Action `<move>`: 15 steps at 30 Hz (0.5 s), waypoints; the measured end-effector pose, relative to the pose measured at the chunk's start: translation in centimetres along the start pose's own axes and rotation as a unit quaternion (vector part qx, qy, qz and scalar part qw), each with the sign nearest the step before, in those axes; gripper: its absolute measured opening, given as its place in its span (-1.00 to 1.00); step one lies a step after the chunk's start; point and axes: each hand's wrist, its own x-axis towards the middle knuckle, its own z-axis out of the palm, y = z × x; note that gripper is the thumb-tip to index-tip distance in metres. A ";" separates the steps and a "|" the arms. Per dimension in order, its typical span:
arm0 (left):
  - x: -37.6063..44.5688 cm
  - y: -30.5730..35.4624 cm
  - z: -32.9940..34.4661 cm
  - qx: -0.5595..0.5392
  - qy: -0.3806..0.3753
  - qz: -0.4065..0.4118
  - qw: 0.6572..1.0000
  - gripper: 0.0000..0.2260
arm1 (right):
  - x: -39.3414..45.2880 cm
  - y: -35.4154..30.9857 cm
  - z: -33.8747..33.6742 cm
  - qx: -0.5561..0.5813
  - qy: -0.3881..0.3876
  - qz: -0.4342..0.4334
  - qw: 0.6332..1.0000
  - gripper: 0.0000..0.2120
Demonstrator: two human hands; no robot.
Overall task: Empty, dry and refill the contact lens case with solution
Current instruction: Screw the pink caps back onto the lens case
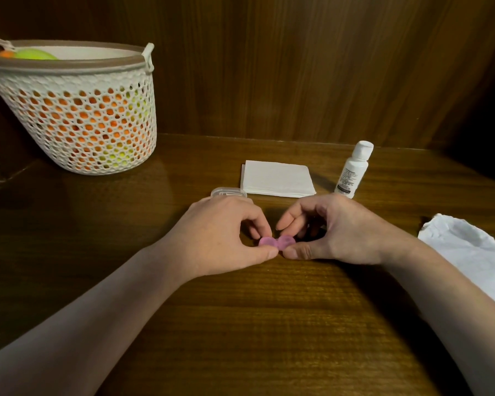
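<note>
I start with the dark brown wooden table (269, 324), which fills my view and runs back to a panelled wooden wall. On its far left stands the white perforated plastic basket (77, 110), with orange and yellow-green things showing through its holes. At the right edge lies a crumpled white tissue (466, 250), well apart from the work. Straight ahead, beyond my hands, sits the folded stack of white paper napkins (277, 178), and just right of it the small white plastic solution bottle (353, 170), upright with its cap on. A clear plastic lid or shallow box (227, 192) peeks out behind my left knuckles; I cannot tell what it is.

My left hand (220, 235) and right hand (340, 230) meet at the table's middle, thumbs nearly touching. Between them lies the small pink translucent two-well contact lens case (276, 242), low at the table surface, its long axis running left to right, so one well falls to each hand. My left thumb and forefinger pinch the left well; my right thumb and curled fingers close on the right well, which looks slightly tilted. Neither hand is nearer than the other: the case sits right at both sets of fingertips, toward me from the napkins and bottle.

I cannot tell whether the caps are on. I judge the next move turns on that sideways axis: one hand steadies its well while the other works its own.
</note>
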 end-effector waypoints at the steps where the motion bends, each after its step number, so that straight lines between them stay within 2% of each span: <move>1: 0.0 0.0 0.0 -0.006 -0.007 0.003 1.000 -0.82 | 0.0 0.0 0.0 0.000 0.000 0.000 1.000 -0.63; 6: -0.1 -0.4 0.0 -0.008 -0.021 0.006 1.000 -0.80 | 0.1 0.0 0.0 0.003 -0.001 -0.002 1.000 -0.63; 10: 0.0 -0.2 0.0 0.027 0.006 -0.005 1.000 -0.64 | 0.0 0.1 0.0 -0.004 0.001 -0.007 1.000 -0.62; 15: 0.1 0.0 0.1 0.020 0.017 -0.013 1.000 -0.75 | 0.1 0.2 0.0 -0.001 0.000 -0.004 1.000 -0.63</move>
